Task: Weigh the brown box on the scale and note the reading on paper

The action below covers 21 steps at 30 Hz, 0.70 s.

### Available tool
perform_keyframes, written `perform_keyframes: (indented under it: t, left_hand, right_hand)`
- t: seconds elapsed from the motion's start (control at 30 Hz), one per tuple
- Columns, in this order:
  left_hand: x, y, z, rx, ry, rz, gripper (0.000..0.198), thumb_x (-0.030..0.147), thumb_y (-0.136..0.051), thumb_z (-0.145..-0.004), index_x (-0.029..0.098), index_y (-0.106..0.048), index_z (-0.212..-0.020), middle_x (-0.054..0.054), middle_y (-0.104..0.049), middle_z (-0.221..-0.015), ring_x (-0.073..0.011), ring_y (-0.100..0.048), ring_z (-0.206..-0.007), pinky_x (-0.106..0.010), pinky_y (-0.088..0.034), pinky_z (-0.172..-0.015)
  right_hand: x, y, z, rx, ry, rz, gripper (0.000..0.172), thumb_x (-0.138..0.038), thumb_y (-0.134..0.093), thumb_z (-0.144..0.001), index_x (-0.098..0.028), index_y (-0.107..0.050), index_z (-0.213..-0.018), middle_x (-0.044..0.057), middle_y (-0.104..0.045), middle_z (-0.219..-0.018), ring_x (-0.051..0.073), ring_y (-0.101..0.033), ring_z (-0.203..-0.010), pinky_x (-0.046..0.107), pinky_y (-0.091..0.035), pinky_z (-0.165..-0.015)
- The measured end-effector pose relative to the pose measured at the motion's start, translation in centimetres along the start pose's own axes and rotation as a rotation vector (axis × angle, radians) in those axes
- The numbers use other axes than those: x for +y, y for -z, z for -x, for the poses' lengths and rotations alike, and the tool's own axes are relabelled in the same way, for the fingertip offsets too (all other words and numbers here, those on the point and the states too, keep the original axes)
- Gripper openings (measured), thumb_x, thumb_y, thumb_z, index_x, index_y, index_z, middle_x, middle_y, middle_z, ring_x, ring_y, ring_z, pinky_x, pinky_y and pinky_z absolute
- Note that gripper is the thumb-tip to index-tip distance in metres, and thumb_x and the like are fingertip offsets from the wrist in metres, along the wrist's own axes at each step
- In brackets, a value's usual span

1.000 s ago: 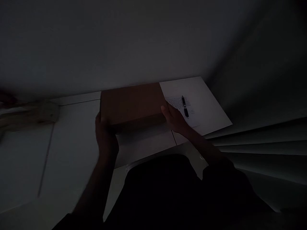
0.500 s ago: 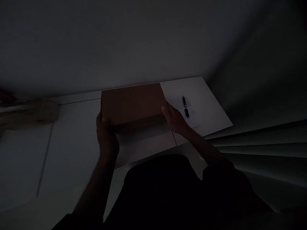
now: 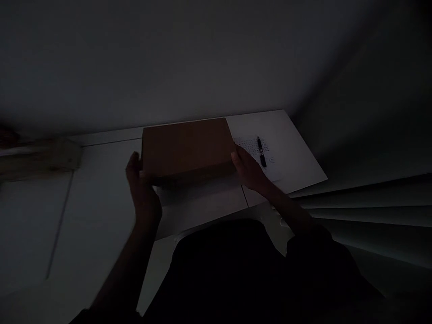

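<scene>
The scene is very dark. A flat brown cardboard box lies on a white table close to the wall. My left hand is pressed against the box's front left corner, thumb raised beside the left edge. My right hand grips the front right corner, fingers on the box's side. The box sits between both hands. Just right of it lies a printed sheet of paper with a black pen on top.
A blurred, pale boxy object sits at the table's far left. A plain wall rises behind the table. Slatted lines like blinds run along the right. My dark clothing fills the lower middle.
My left hand has slid a little to the left along the box's corner, thumb now outside the edge. The box and my right hand have barely moved.
</scene>
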State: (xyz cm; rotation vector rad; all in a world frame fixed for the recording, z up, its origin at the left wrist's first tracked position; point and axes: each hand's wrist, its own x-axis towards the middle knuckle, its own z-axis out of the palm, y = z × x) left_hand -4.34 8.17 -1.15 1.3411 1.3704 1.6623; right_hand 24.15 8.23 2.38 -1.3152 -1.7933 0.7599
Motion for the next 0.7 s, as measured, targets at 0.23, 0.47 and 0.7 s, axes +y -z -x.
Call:
perform_keyframes:
  t: [0.23,0.47,0.7]
  left_hand:
    - [3.2,0.1,0.4,0.024,-0.778,0.141,0.052,0.050,-0.064,-0.093,0.028,-0.058,-0.140,-0.003,-0.062,-0.130,-0.0200,-0.061,-0.118,-0.036,-0.050,-0.095]
    - [6.8,-0.1,3.7,-0.916,-0.747,-0.030,0.051,0.037,-0.035,-0.105,0.021,-0.044,-0.153,-0.013,-0.068,-0.113,-0.0249,-0.066,-0.108,-0.041,-0.062,-0.077]
    - [6.5,-2.1,6.3,-1.231,-0.533,-0.020,0.066,0.038,-0.049,-0.099,0.047,-0.022,-0.159,-0.001,-0.070,-0.114,-0.0201,-0.071,-0.096,-0.030,-0.066,-0.078]
  right_hand:
    - [-1.6,1.1,0.6,0.378,0.415,0.158,0.059,-0.058,-0.019,-0.110,-0.021,-0.042,-0.150,0.009,-0.044,-0.148,0.025,-0.040,-0.139,0.047,-0.033,-0.119]
    - [-5.1,-0.3,2.1,-0.112,0.625,-0.303,0.053,-0.057,-0.031,-0.112,-0.018,-0.051,-0.142,0.008,-0.057,-0.136,0.021,-0.053,-0.129,0.032,-0.044,-0.111]
    - [-5.0,-4.0,1.4,-0.831,0.489,-0.420,0.042,-0.051,-0.055,-0.103,-0.025,-0.061,-0.135,0.001,-0.057,-0.138,0.018,-0.054,-0.129,0.022,-0.043,-0.111]
